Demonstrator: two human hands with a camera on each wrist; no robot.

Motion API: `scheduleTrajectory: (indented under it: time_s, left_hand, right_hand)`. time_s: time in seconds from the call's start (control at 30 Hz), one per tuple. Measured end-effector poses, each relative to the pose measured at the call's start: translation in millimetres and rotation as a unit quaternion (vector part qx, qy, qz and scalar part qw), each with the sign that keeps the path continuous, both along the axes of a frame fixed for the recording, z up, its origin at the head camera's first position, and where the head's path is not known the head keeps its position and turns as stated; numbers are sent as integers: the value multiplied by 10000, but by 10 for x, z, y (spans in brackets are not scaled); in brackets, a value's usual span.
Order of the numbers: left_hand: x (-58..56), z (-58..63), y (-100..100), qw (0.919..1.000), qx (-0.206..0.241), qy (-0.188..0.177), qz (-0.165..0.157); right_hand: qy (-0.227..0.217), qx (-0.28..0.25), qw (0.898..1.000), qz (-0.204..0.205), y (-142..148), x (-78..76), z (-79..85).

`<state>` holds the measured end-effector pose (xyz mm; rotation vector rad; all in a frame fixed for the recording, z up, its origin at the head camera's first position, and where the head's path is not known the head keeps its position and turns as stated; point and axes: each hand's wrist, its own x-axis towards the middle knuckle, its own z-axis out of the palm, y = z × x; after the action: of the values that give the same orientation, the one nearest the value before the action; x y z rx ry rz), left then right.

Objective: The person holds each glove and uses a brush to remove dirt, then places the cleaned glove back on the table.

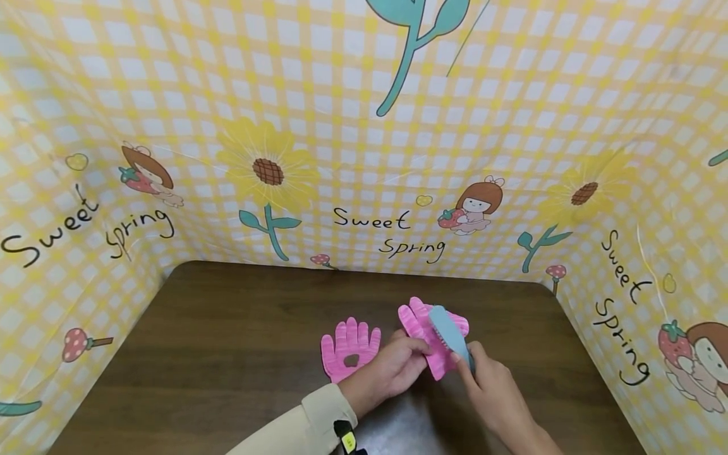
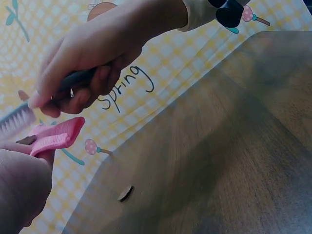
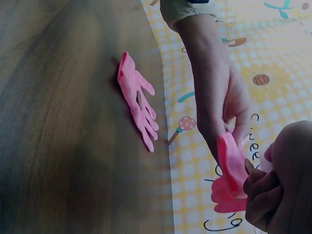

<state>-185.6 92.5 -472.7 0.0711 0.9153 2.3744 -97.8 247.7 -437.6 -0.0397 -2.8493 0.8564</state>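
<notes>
My left hand (image 1: pixel 395 370) holds up a pink knitted glove (image 1: pixel 419 323), pinching it near the cuff with the thumb on top. In my right hand (image 1: pixel 497 388) is a light blue brush (image 1: pixel 449 330), gripped by its dark handle (image 2: pixel 80 79). The brush lies over the glove's palm in the head view, and its pale bristles (image 2: pixel 18 121) face the glove in the left wrist view. A brown patch (image 2: pixel 27 140) shows on the held glove. Left of my left hand, a second pink glove (image 1: pixel 343 344) lies flat, fingers away from me, with a brown patch (image 1: pixel 352 361) on its palm.
A dark wooden table (image 1: pixel 227 354) is beneath both hands. Yellow checked cloth (image 1: pixel 364 158) stands around its back and sides. A small flat brown piece (image 2: pixel 125 193) lies on the tabletop in the left wrist view.
</notes>
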Motion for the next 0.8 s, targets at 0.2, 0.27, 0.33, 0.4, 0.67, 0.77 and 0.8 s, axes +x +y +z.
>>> scheduleTrajectory:
  time_s: [0.2, 0.27, 0.33, 0.4, 0.67, 0.77, 0.8]
  left_hand:
    - [3, -4, -16, 9999, -28, 123, -102]
    - [13, -18, -24, 9998, -54, 127, -117]
    - [22, -35, -27, 9999, -75, 75, -89]
    - [29, -56, -23, 10000, -73, 18, -53]
    - [42, -72, -10, 10000, -8, -30, -10]
    - [52, -78, 11, 9999, 24, -98, -28]
    - [55, -84, 20, 9999, 42, -125, -33]
  right_hand:
    - [138, 525, 9985, 110, -52, -7, -77]
    - [195, 660, 9976, 78, -53, -13, -93]
    - [326, 779, 9964, 17, -43, -18, -109]
    - [453, 896, 9949, -74, -22, -20, -114]
    - [281, 790, 9953, -482, 127, -20, -118]
    - [251, 758, 9954, -522, 161, -7, -135]
    - [265, 767, 9952, -543, 172, -1, -141]
